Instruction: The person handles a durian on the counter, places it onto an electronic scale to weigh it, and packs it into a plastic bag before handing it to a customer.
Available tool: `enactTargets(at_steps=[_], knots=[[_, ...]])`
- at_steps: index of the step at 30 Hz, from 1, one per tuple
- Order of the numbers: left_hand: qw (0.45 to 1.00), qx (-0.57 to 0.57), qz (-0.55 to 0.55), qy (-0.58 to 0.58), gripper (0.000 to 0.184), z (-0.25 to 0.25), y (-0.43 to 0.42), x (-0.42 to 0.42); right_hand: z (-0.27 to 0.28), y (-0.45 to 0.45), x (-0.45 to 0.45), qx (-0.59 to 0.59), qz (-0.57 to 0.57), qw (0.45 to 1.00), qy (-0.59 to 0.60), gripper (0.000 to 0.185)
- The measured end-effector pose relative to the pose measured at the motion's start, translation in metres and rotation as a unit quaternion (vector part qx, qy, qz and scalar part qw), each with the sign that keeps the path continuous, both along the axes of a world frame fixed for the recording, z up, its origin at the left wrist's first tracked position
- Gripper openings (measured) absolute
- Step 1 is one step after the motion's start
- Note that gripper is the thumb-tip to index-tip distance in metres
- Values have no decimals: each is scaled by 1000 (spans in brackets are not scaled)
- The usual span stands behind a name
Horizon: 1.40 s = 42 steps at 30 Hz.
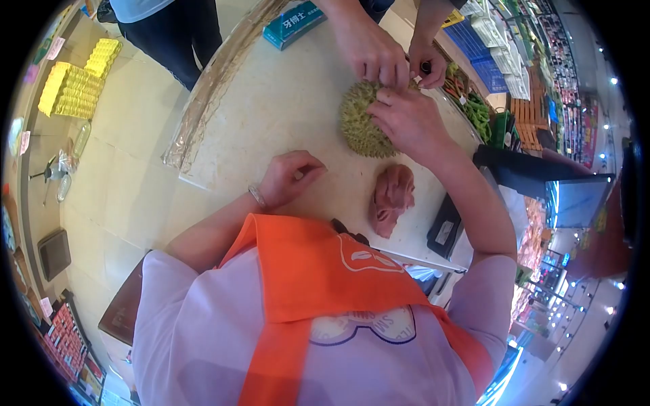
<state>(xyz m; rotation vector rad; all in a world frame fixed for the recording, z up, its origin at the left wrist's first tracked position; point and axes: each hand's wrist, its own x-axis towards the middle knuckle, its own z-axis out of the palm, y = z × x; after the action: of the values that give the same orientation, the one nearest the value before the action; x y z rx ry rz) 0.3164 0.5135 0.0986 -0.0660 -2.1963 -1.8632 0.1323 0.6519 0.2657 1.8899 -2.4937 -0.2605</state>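
Observation:
A green spiky durian [359,120] rests on the pale tabletop [237,108]. My right hand [412,123] is closed on its near right side, fingers bent against the spines. Across from me, another person's two hands [379,57] reach in at the top of the same durian; their fingertips meet close to mine, and the exact contact is hidden. My left hand [291,177] rests apart on the table with its fingers curled toward the thumb, and I see nothing held in it. A crumpled pinkish-brown glove-like item [393,197] lies just below the durian.
A teal box [292,26] lies at the table's far edge. Near my right forearm is a dark device [443,227]. Green vegetables [477,115] and blue crates [474,54] stand beyond the right side. Yellow egg trays [74,88] are at the left. Another person stands beyond the table.

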Motion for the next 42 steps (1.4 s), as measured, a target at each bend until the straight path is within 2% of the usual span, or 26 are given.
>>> enactTargets(at_steps=[6, 12, 15, 18, 21, 24, 27, 33, 35, 42], knots=[[1000, -16, -3, -2, 6, 4, -2, 0, 7, -6, 1, 3, 41, 999, -1, 2], [1000, 8, -1, -10, 6, 3, -1, 0, -3, -2, -7, -40, 88, 995, -12, 3], [1000, 4, 1, -5, 6, 0, -1, 1, 4, -6, -4, 10, 53, 998, -13, 5], [1000, -5, 3, 4, 7, 0, -3, 1, 1, -2, -8, -35, 36, 996, -76, 10], [1000, 0, 2, 6, 8, 2, -3, 1, 6, -6, -2, -15, 12, 998, -67, 13], [1000, -12, 2, 14, 8, 0, -3, 0, 3, -7, 2, -29, 46, 997, -52, 5], [1000, -18, -4, 2, 7, 2, -3, 0, 2, -9, 4, 12, 29, 999, -43, 12], [1000, 3, 0, -26, 8, 6, -3, 1, -3, -14, 5, 37, 43, 998, -20, 13], [999, 11, 0, -32, 8, 7, -3, 1, -2, -17, 7, 36, 38, 998, -21, 6], [999, 23, -2, -31, 8, 3, -4, 1, -7, -15, 1, 21, 56, 998, -28, 12]])
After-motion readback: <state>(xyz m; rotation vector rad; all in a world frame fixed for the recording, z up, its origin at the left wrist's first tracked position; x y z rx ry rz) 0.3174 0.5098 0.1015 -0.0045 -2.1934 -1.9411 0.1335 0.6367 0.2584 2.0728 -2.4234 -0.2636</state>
